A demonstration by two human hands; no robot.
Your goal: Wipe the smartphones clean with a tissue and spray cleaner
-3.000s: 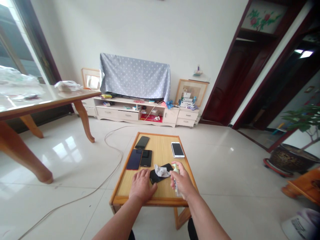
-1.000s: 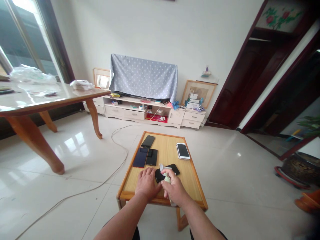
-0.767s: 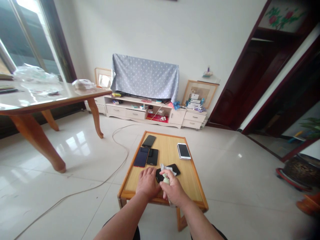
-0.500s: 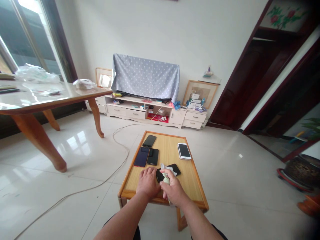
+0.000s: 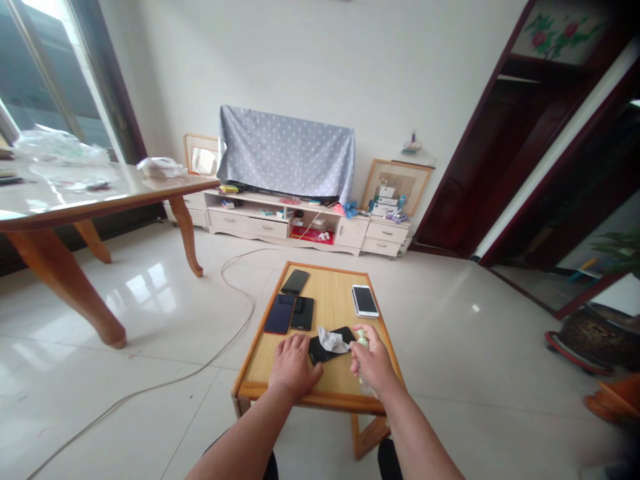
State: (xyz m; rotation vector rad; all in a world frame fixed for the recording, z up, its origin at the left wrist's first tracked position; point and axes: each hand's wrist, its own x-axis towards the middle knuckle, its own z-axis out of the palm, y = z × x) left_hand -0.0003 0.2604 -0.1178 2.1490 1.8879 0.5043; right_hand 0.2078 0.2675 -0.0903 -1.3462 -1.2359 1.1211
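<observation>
Black phone (image 5: pixel 320 351) is lying flat near the close edge of the little wooden table (image 5: pixel 333 280) I'm looking down at, with a crumpled white tissue (image 5: pixel 332 341) sitting on top of it, roughly mid-screen. On my side of things, the left hand (image 5: pixel 293 362) is palm down on the wood, fingers out and only slightly spread, right by the left end of that phone. I can't tell if the thumb is actually touching it, and I don't see anything in its grip. The right hand (image 5: pixel 371 357) is closed around a clear pump bottle (image 5: pixel 363 341) with a pale green top, index finger up at the pump, just beside the phone's right end.

Over on the left I've got three more: a dark grey phone (image 5: pixel 295 282) at the far end, then a dark blue phone (image 5: pixel 279 314) with a reddish edge next to a smaller black handset (image 5: pixel 303 313). White phone (image 5: pixel 365 301) is by the right edge, face up. Way past all that, a spotted grey-blue cloth (image 5: pixel 287 150) hangs above a low white cabinet (image 5: pixel 247 225).
</observation>
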